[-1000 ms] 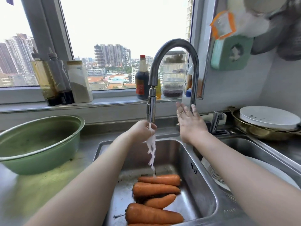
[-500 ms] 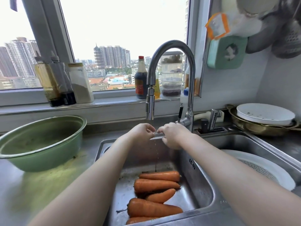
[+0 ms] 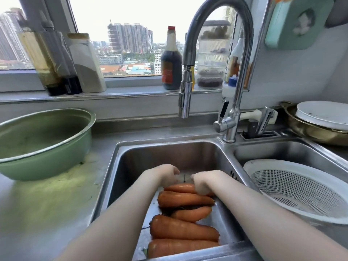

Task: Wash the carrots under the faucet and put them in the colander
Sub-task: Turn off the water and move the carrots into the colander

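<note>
Several orange carrots (image 3: 183,229) lie side by side in the left basin of the steel sink (image 3: 128,159). Both my hands are low in that basin at the farthest carrot (image 3: 179,187). My right hand (image 3: 204,182) curls down over that carrot's right end. My left hand (image 3: 165,175) hovers at its left end with fingers bent away from view, so its hold is unclear. The faucet (image 3: 185,102) hangs above them with no stream showing. A white colander (image 3: 263,166) sits in the right basin.
A green basin (image 3: 47,147) stands on the wet counter to the left. Bottles and jars (image 3: 171,61) line the windowsill behind the faucet. A gold pan with a white plate (image 3: 323,117) sits at the back right, with a knife slot (image 3: 261,127) beside the faucet base.
The water has stopped running. My hands met under the spout, then dropped into the basin onto the farthest carrot. The view has tilted down and closer.
</note>
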Action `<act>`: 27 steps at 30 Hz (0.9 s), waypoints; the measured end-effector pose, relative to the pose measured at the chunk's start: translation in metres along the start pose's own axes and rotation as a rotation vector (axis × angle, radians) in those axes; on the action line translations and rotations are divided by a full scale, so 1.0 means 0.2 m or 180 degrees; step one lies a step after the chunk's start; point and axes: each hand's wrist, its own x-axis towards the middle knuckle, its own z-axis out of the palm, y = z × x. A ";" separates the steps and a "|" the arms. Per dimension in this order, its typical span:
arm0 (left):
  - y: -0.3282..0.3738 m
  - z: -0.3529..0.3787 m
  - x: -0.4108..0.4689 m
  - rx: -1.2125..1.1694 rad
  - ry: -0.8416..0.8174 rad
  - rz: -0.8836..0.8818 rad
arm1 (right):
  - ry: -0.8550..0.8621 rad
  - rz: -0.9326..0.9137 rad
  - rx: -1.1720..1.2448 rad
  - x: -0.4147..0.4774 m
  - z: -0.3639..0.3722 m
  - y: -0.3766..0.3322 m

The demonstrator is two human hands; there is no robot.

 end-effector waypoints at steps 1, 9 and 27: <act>0.00 0.03 0.03 0.0043 -0.0113 -0.0009 | -0.0021 0.0028 -0.0013 0.05 0.01 0.01; -0.03 0.15 0.16 0.0208 -0.0419 0.0159 | -0.0056 0.0161 -0.0120 0.20 0.11 0.05; 0.26 -0.15 -0.05 0.0218 0.0719 0.0919 | 0.0762 -0.0175 0.1218 -0.33 -0.27 0.30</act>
